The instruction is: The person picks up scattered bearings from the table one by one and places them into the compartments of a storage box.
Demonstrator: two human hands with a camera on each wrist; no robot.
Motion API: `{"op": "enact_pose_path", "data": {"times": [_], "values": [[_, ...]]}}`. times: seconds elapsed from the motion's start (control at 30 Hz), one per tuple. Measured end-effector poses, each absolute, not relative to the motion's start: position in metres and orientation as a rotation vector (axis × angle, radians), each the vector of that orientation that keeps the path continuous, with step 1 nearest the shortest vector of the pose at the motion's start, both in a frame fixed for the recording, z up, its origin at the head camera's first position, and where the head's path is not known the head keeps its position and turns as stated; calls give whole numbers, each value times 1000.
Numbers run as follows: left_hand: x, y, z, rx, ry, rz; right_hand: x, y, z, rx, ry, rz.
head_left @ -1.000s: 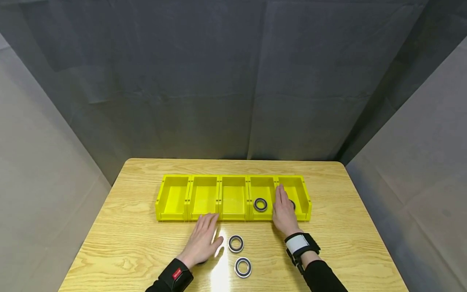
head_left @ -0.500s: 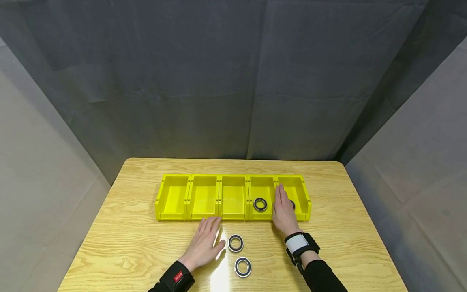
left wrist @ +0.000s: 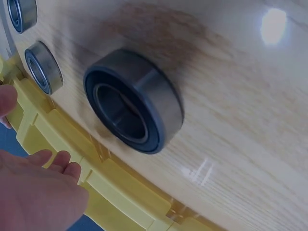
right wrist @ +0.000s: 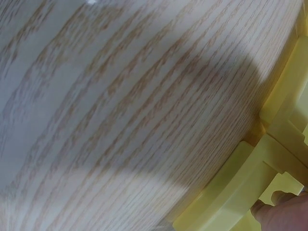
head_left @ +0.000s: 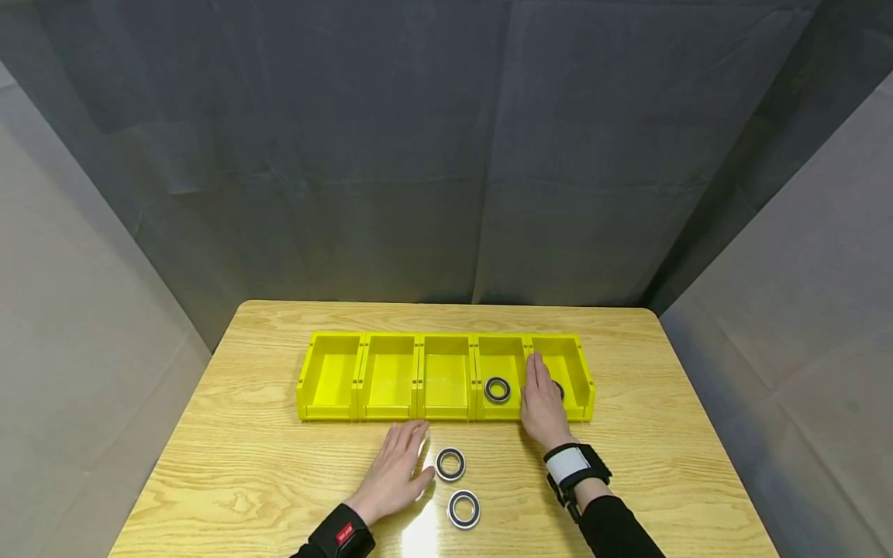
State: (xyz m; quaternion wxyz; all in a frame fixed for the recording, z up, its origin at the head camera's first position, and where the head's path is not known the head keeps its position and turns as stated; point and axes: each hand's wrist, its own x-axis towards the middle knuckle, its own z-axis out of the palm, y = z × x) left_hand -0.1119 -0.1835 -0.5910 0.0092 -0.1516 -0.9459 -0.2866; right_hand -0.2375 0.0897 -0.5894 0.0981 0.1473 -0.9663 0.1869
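My left hand [head_left: 392, 474] is spread over the table just before the yellow bin row [head_left: 446, 415], fingers extended and holding nothing. Beneath its palm lies a ball bearing [left wrist: 132, 101], visible in the left wrist view and hidden from the head. To its right on the wood are two more bearings, a farther one [head_left: 450, 464] and a nearer one [head_left: 463, 509]. My right hand [head_left: 544, 407] lies with straight fingers along the divider between the two rightmost bins. One bearing [head_left: 498, 390] sits in the second bin from the right; another [head_left: 560, 390] shows partly behind the right hand.
The bin row has several compartments joined side by side on the wooden table [head_left: 230, 449]. A dark cloth [head_left: 418, 155] hangs behind the table, with pale panels [head_left: 84, 310] on either side. Light glares off the wood near the left hand.
My left hand has drawn slightly back from the bins and to the right, now covering the bearing whose edge showed a second ago. The right hand stays put.
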Motion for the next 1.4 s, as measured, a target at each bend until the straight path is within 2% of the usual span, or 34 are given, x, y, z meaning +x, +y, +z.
{"op": "enact_pose_path", "data": {"times": [1.4], "values": [[-99, -168, -599, -617, -2950, -799, -240, 91, -591, 426, -2889, 582]]}}
